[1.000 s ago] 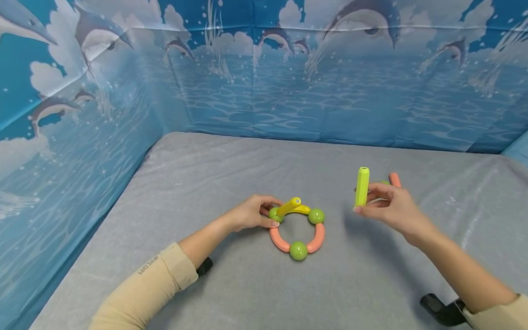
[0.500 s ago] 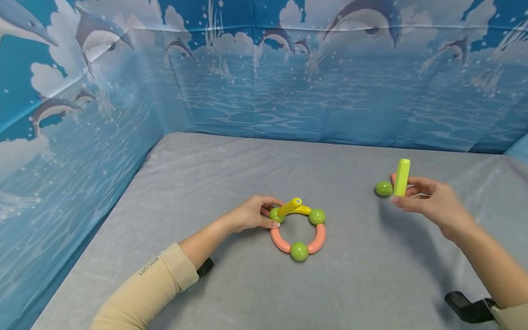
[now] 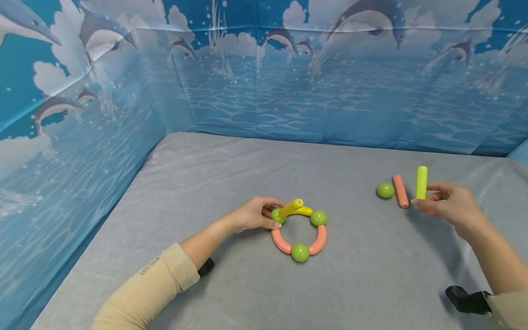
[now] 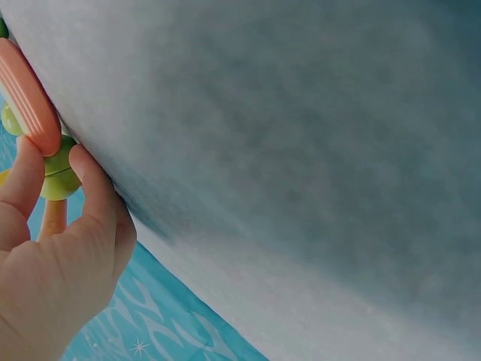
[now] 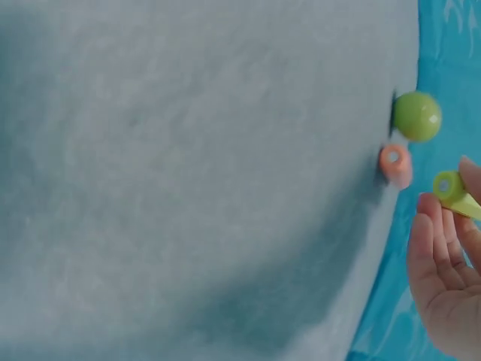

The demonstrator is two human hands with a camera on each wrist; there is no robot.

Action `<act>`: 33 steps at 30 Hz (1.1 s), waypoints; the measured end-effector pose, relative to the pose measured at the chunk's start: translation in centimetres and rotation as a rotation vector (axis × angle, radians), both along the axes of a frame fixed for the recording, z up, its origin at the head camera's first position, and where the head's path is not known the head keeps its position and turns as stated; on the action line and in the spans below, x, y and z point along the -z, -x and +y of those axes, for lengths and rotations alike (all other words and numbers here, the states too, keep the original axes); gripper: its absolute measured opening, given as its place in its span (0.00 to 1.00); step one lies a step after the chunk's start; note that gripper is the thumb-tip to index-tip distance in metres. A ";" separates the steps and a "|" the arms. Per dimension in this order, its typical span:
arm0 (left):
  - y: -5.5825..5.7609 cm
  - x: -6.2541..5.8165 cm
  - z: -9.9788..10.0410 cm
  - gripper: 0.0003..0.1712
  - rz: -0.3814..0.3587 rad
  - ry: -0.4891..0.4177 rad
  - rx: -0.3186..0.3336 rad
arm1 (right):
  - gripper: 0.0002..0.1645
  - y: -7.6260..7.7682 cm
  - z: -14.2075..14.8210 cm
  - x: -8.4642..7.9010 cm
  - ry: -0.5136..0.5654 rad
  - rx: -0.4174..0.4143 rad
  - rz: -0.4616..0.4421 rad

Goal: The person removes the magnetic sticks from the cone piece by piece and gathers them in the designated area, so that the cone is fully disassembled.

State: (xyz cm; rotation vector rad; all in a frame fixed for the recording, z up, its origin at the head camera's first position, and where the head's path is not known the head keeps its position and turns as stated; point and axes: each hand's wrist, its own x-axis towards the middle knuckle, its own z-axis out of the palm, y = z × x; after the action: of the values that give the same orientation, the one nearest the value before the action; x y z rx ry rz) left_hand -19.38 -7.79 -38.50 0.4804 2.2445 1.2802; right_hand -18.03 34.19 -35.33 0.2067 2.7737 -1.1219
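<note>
Stick's (image 5: 457, 197) grey(?) tip (image 5: 444, 185), R-wrist only

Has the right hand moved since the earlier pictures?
Yes, rightward: in the head view, the right hand partly hid the loose green ball a second ago; now it is right of that ball.

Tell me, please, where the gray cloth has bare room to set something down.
Free: the gray cloth behind the ring, up to the dolphin backdrop, and in front, between the sleeves. Crowded: far right, round the green ball, coral stick and right hand with its lime stick.
</note>
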 end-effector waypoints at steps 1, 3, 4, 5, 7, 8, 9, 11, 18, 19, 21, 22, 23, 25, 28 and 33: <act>0.0 0.0 0.0 0.29 -0.001 0.000 -0.001 | 0.50 0.2 0.2 0.3 -0.010 0.010 -0.003; 0.0 0.0 0.0 0.29 -0.003 -0.001 -0.001 | 0.49 0.5 0.7 0.9 -0.017 0.025 -0.013; 0.0 0.0 0.0 0.29 -0.004 -0.001 -0.001 | 0.48 0.6 0.8 1.2 -0.019 0.034 -0.022; 0.0 0.1 0.0 0.30 -0.006 -0.002 0.000 | 0.47 0.8 1.0 1.5 -0.020 0.047 -0.029; 0.0 0.1 0.0 0.30 -0.011 -0.003 -0.001 | 0.46 1.0 1.1 2.0 -0.016 0.066 -0.043; 0.1 0.1 0.0 0.30 -0.009 -0.005 0.001 | 0.46 1.1 1.2 2.2 -0.020 0.072 -0.049; 0.1 0.1 0.0 0.29 -0.008 -0.007 0.000 | 0.45 1.2 1.2 2.4 -0.021 0.080 -0.054; 0.1 0.0 0.0 0.29 -0.006 -0.014 -0.001 | 0.45 1.4 1.3 2.6 -0.034 0.090 -0.062; 0.2 0.0 0.0 0.29 -0.007 -0.011 0.000 | 0.44 1.9 1.3 2.6 -0.092 0.061 -0.072; 0.2 0.0 0.0 0.29 -0.010 -0.010 -0.002 | 0.43 1.9 1.3 2.6 -0.097 0.055 -0.077; 0.1 0.2 -0.1 0.29 -0.011 -0.010 -0.005 | 0.42 2.1 1.1 2.7 -0.111 0.055 -0.093; 0.2 0.1 -0.1 0.29 -0.011 -0.009 -0.005 | 0.42 2.2 1.1 2.6 -0.116 0.062 -0.100; 0.2 0.1 -0.1 0.29 -0.013 -0.009 -0.006 | 0.42 2.3 1.0 2.6 -0.128 0.068 -0.107; 0.2 0.1 -0.1 0.29 -0.016 -0.003 -0.008 | 0.41 2.5 0.9 2.5 -0.149 0.075 -0.117; 0.2 0.0 0.0 0.29 -0.017 -0.001 -0.009 | 0.40 2.7 0.7 2.3 -0.160 0.090 -0.132; 0.3 0.1 0.0 0.29 -0.012 0.005 -0.005 | 0.39 2.8 0.6 2.4 -0.151 0.109 -0.130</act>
State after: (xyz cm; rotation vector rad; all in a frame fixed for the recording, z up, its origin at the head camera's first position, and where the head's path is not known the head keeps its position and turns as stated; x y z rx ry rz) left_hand -19.69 -7.76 -38.58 0.4643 2.2394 1.2761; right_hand -20.81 34.77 -37.69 0.4363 2.7598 -0.8854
